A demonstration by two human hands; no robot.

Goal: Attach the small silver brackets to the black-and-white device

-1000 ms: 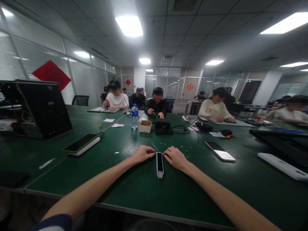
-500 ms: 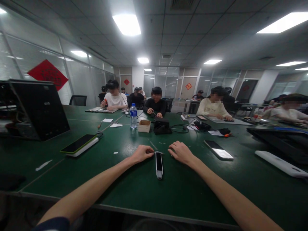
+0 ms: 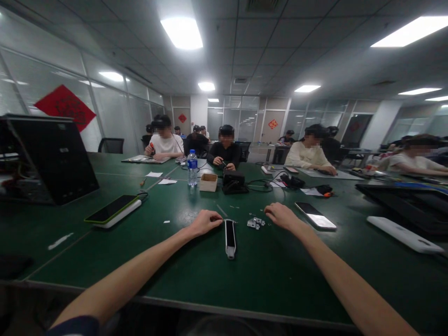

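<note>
On the green table lies a slim white device with a dark face, its long side pointing toward me. My left hand rests at its far left corner, thumb and fingers pinched together; whatever may be between the fingertips is too small to name. A little heap of small metal pieces lies right of the device. Just beyond that heap, to the right, my right hand hovers low over the table with bent fingers, and its fingertips are too small to read clearly.
Phones lie at left and right. Farther back stand a water bottle, a small open box and a black object with cables. A dark computer case is at far left. People sit across the table.
My right hand has moved to the right, uncovering the heap of small metal pieces. My left hand stays at the device's corner. The view has shifted slightly.
</note>
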